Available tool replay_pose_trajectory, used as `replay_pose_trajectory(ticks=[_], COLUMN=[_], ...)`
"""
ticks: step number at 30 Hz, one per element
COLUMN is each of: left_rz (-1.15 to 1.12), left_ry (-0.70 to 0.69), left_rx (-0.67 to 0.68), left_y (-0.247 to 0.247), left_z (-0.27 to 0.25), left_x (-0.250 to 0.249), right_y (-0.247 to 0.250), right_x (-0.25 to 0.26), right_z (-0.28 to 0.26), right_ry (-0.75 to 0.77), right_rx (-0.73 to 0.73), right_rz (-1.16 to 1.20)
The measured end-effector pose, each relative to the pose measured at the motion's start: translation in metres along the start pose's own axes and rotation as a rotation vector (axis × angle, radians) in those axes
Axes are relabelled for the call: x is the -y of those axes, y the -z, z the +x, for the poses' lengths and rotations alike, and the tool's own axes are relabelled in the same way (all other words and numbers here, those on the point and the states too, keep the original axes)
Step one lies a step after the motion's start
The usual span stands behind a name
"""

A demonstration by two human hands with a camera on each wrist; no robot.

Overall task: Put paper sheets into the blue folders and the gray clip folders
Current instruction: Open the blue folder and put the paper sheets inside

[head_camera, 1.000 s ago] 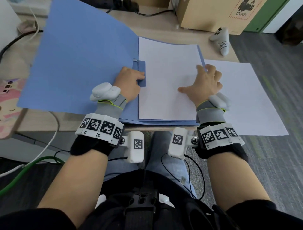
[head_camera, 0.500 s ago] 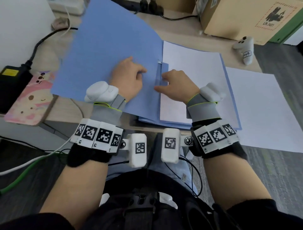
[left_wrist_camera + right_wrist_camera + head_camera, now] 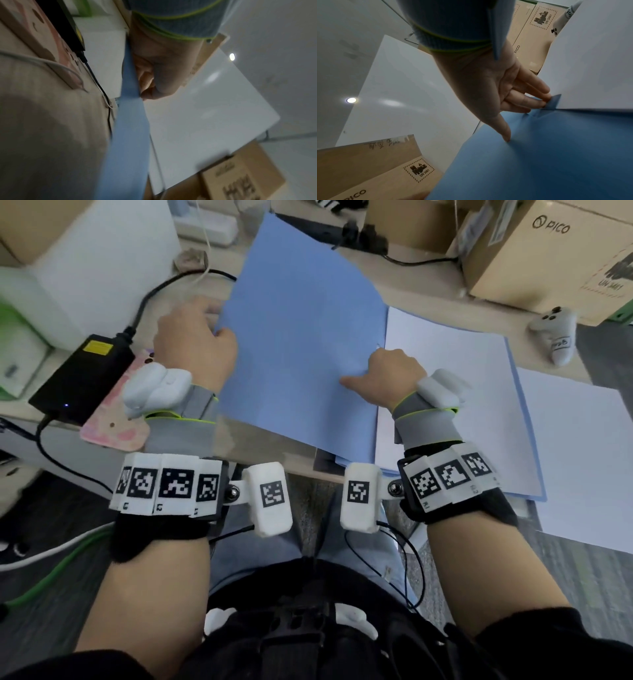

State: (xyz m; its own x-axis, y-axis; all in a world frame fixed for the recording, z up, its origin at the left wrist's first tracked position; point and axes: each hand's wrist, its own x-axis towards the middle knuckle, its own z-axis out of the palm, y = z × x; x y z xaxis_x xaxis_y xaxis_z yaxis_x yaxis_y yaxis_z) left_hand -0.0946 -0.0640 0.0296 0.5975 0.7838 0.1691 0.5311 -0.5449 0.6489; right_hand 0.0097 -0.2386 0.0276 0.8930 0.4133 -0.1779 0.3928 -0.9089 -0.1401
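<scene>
An open blue folder lies at the desk's front edge, its left cover lifted and tilted toward the right. My left hand pinches that cover's left edge; the left wrist view shows the cover edge-on between thumb and fingers. A white paper sheet lies on the folder's right half. My right hand rests at the fold, its straight fingers pressing the small blue flap at the sheet's left edge, thumb on the cover's inside. A loose paper sheet lies to the right.
A black power adapter and a pink phone sit left of the folder. A white controller and cardboard boxes stand at the back right. A white box and cables fill the back left.
My left hand left the flap, took the cover's left edge and swung the cover up toward the right. My right hand slid from the sheet's right edge to the flap.
</scene>
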Motion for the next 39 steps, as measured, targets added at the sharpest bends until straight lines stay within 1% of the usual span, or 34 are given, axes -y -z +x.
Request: replay_pose_trajectory(ticks=[2,4,6,11,14,17,19,25,27,29,32,34,37,39], left_rz=[-0.25,-0.545,-0.704,-0.871,-0.919,-0.977,-0.942,-0.852,-0.797,-0.744,-0.649,-0.565,-0.427,-0.356], left_ry=[-0.024,-0.006,-0.01,-0.14,-0.232,-0.252,-0.285,-0.356,-0.354,-0.357,-0.406,-0.43,-0.442,-0.453], left_rx=[0.068,0.125,0.165,0.267,0.351,0.411,0.428,0.585,0.625,0.646,0.648,0.64,0.592,0.587], left_y=[0.01,0.02,0.023,0.021,0.013,0.004,-0.002,-0.03,-0.043,-0.057,-0.077,-0.087,-0.103,-0.109], left_z=[0.005,0.007,0.005,-0.005,-0.014,-0.026,-0.033,-0.041,-0.042,-0.046,-0.058,-0.061,-0.068,-0.076], left_x=[0.004,0.003,-0.001,-0.013,-0.026,-0.043,-0.056,-0.08,-0.087,-0.096,-0.103,-0.104,-0.108,-0.115], right_y=[0.001,0.001,0.0,-0.005,-0.006,-0.003,0.0,-0.001,-0.002,-0.003,-0.003,0.003,0.0,-0.009], right_x=[0.0,-0.001,-0.005,-0.012,-0.016,-0.02,-0.024,-0.046,-0.053,-0.064,-0.081,-0.086,-0.105,-0.124], right_z=[0.002,0.005,0.008,0.012,0.011,0.008,0.004,-0.005,-0.008,-0.015,-0.026,-0.035,-0.042,-0.044], right_ry=[0.001,0.003,-0.018,-0.041,-0.052,-0.072,-0.076,-0.033,0.017,0.058,0.112,0.106,0.031,-0.002], right_rx=[0.009,0.024,0.035,-0.01,-0.027,-0.028,-0.007,0.052,0.098,0.106,0.03,-0.038,-0.201,-0.344], right_rz=[0.001,0.033,0.066,0.154,0.233,0.335,0.437,0.817,0.945,1.072,1.28,1.454,1.599,1.683])
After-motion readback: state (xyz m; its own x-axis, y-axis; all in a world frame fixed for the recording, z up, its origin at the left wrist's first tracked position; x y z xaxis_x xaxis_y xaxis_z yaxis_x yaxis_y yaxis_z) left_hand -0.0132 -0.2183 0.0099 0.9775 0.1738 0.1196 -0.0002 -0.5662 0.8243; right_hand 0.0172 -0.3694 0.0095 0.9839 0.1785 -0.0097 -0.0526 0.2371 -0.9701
